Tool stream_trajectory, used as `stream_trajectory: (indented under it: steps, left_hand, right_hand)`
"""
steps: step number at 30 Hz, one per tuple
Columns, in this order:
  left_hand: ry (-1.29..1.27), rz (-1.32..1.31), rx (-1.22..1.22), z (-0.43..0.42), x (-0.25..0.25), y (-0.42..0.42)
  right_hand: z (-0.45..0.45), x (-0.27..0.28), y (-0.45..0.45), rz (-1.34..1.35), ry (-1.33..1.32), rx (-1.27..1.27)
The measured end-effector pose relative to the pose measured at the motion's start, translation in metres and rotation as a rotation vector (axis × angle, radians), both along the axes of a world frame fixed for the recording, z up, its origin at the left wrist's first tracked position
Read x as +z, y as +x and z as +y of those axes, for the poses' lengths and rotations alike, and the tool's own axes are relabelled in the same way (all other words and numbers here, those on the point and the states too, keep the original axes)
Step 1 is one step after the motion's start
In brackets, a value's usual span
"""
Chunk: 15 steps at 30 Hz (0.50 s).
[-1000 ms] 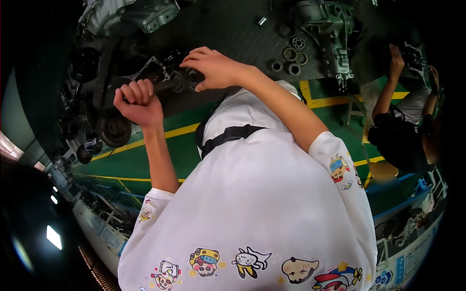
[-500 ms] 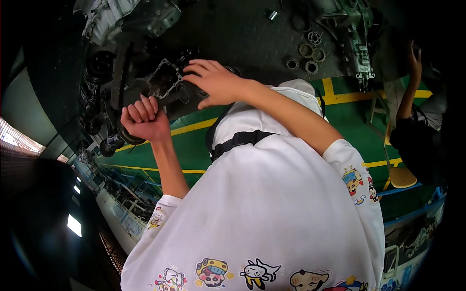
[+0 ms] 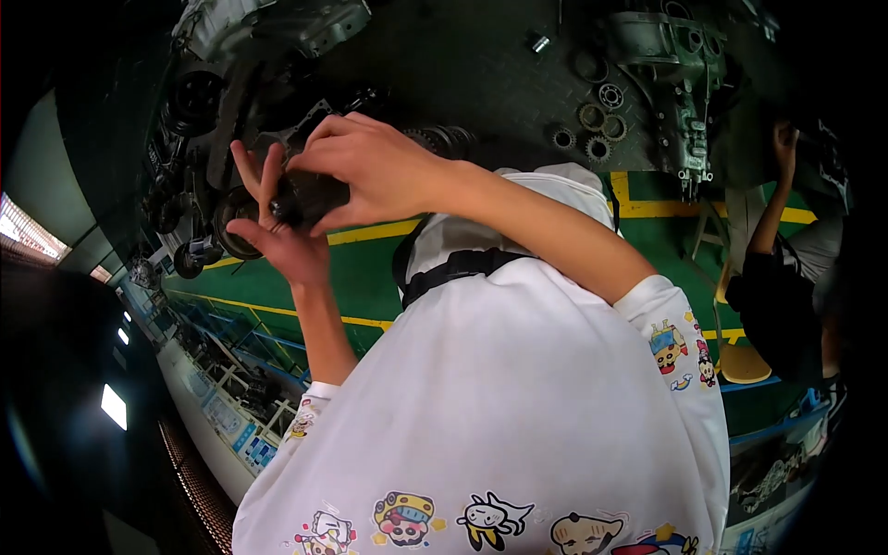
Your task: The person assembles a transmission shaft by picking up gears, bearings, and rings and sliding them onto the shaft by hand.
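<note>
A dark ribbed metal part, like a gear shaft, is between my two hands, above the near side of the bench. My right hand reaches over from the right, its fingers and thumb closed round the thicker ribbed portion. From below, my left hand takes the narrow end at its palm; two fingers stretch up and the thumb points left. The remaining fingers are hidden behind the part. Beyond my hands lies a thin metal gasket-like frame, partly covered by my right hand.
Several gears and bearing rings lie on the dark bench top, near a gearbox housing at right. A large metal casting stands at back left, with dark wheel-shaped parts nearby. Another person is at right beside a stool.
My right hand has moved left and closed on the dark part. My left hand has gone from a fist to two stretched fingers. The view has shifted slightly.
</note>
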<state>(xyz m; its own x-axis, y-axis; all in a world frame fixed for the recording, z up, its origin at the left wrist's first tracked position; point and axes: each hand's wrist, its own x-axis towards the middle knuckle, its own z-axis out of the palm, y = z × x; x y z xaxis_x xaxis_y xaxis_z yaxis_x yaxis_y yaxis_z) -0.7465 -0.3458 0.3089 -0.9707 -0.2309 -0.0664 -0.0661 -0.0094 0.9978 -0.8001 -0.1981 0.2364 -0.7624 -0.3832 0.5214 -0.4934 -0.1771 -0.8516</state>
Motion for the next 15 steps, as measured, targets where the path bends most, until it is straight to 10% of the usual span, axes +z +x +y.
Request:
stream_trajectory:
  steps: [3, 12, 15]
  left_hand:
    - [0.466, 0.001, -0.019, 0.013, 0.004, 0.003]
    - [-0.318, -0.143, -0.511, 0.019, -0.059, 0.023]
    - [-0.013, -0.072, -0.367, 0.005, -0.079, 0.014]
  right_hand:
    - [0.001, 0.006, 0.005, 0.031, 0.018, -0.051]
    - [-0.004, 0.073, 0.032, 0.180, -0.162, -0.123]
    - [0.001, 0.120, 0.064, 0.205, -0.300, -0.046]
